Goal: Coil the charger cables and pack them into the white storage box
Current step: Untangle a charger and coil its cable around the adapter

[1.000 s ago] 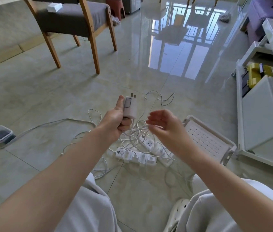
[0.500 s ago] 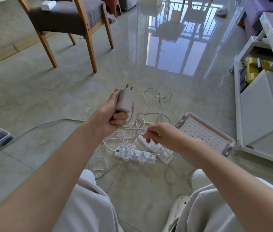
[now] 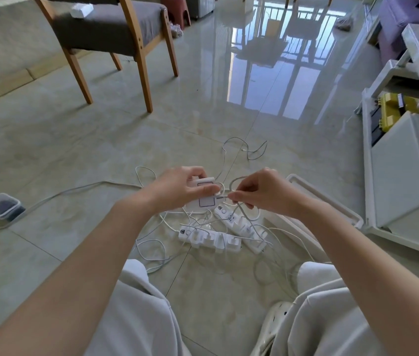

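Observation:
My left hand [image 3: 180, 187] grips a white charger adapter [image 3: 203, 199] above the floor, thumb across its face. My right hand [image 3: 259, 192] pinches that charger's thin white cable [image 3: 231, 185] just beside the adapter, where the cable makes a small loop. Below both hands lies a tangle of white cables [image 3: 157, 250] over two white power strips [image 3: 209, 238]. The white storage box [image 3: 316, 194] lies on the floor to the right, largely hidden behind my right forearm.
A wooden chair [image 3: 116, 39] stands at the back left. A small plastic container [image 3: 3, 206] sits on the floor at left, beside a long white cord [image 3: 74, 191]. A white cabinet [image 3: 406, 176] with a yellow case [image 3: 393, 111] lines the right side.
My left hand lowered the adapter and turned it flat. My right hand rose from the power strips to meet it and now pinches the cable at the adapter.

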